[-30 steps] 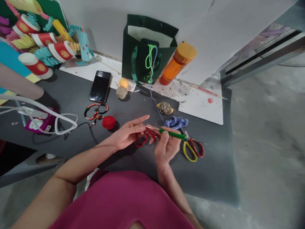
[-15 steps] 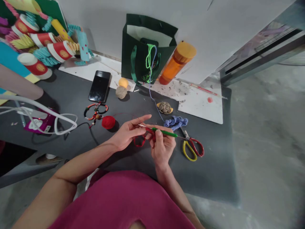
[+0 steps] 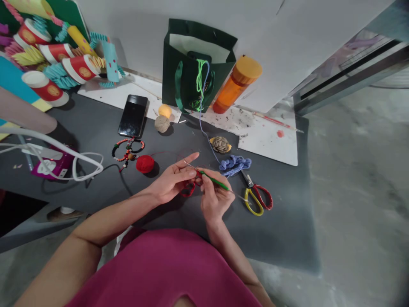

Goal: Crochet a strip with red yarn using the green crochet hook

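Observation:
My right hand [image 3: 217, 197] grips a crochet hook [image 3: 217, 182] by its green handle, its thin metal tip pointing up and left. Pinched in my left hand [image 3: 171, 181] is red crochet work [image 3: 188, 189], partly hidden by the fingers; a loop of it hangs below. The left index finger is stretched out, and the hook's tip lies close to it. From there a thin red strand runs left to a ball of red yarn [image 3: 145, 163] on the table. Right of my hands lie a blue crocheted piece [image 3: 234, 164] and scissors [image 3: 255, 198] with one yellow and one red handle.
Beyond my hands stand a dark green paper bag [image 3: 185, 64] and an orange bottle [image 3: 234, 87]. A black phone [image 3: 133, 116], beaded bracelets [image 3: 121, 149], small yarn balls [image 3: 162, 123] and a crocheted flower [image 3: 220, 144] lie around. White cables [image 3: 86, 160] and paper-cup crafts [image 3: 79, 68] are left.
The crochet hook has tilted, its handle end dropping lower and its tip rising slightly beside my left index finger. My right hand has turned a little with it.

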The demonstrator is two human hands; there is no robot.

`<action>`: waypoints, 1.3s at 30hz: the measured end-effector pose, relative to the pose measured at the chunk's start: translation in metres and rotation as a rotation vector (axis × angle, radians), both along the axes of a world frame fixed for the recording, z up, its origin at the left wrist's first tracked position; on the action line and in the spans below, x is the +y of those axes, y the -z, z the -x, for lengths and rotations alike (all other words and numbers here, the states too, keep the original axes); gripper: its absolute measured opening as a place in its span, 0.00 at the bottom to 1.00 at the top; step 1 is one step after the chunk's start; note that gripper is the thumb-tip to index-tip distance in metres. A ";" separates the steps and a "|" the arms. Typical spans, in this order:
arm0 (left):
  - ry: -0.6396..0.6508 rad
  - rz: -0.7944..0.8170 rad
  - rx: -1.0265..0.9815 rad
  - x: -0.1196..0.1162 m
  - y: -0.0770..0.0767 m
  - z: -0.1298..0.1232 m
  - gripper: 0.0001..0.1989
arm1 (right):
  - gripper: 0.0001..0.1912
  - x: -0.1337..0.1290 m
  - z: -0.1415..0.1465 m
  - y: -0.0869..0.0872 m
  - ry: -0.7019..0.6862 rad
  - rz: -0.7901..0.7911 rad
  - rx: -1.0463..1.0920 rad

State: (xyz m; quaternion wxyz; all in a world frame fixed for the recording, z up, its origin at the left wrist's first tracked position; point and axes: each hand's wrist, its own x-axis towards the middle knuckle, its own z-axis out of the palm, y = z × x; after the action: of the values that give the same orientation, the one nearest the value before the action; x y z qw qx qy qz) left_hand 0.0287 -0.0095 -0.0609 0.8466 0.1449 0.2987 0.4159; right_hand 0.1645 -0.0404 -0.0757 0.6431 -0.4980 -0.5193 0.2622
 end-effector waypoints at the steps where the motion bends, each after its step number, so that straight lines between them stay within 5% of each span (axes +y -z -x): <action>1: 0.006 0.005 -0.006 0.000 0.001 0.001 0.32 | 0.04 -0.001 0.001 0.001 0.004 0.056 0.069; 8: 0.003 0.010 -0.020 0.003 -0.003 0.004 0.30 | 0.09 -0.001 -0.003 0.001 0.051 0.225 0.193; 20: 0.092 -0.007 -0.056 0.005 -0.005 0.003 0.25 | 0.18 0.010 -0.006 -0.016 -0.133 0.466 0.555; 39: -0.039 -0.226 0.206 0.003 -0.008 0.003 0.26 | 0.17 0.013 -0.011 -0.016 -0.099 0.371 0.407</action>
State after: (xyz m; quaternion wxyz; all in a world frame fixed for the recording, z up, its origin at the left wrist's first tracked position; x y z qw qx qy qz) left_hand 0.0252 -0.0062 -0.0533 0.7817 0.2752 0.3380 0.4460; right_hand 0.1757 -0.0275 -0.0597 0.6185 -0.5183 -0.3463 0.4784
